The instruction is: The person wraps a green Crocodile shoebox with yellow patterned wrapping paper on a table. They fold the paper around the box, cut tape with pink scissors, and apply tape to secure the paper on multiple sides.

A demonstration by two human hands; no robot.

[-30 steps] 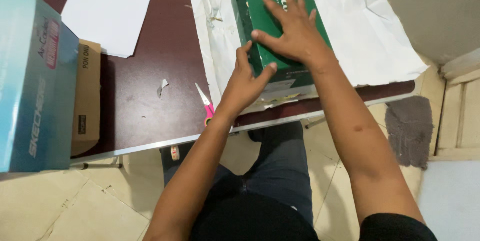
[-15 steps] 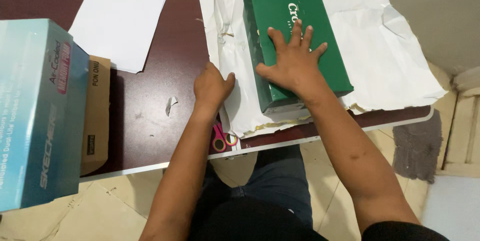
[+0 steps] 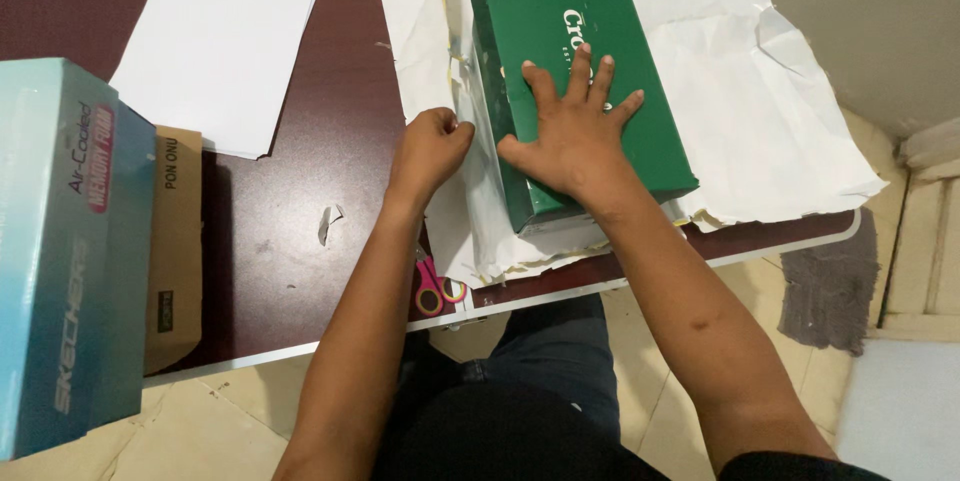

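A green shoe box [image 3: 560, 1] lies on a large crumpled sheet of white paper [image 3: 760, 111] spread over the dark table [image 3: 330, 171]. My right hand [image 3: 570, 131] presses flat on the box lid, fingers spread. My left hand [image 3: 430, 146] pinches the left edge of the white paper and lifts it up against the box's left side. Pink-handled scissors [image 3: 432, 291] lie near the table's front edge, partly under my left forearm.
A light blue shoe box [image 3: 60, 251] stands at the left over a brown cardboard box [image 3: 175, 241]. A stack of white sheets [image 3: 215, 46] lies at the back left. A small paper scrap [image 3: 327, 222] rests on the table. A grey mat [image 3: 825, 281] is on the floor.
My left hand moved from the box's near corner out to the paper's left edge, gripped it and raised it toward the box. My right hand stayed pressed on the lid.
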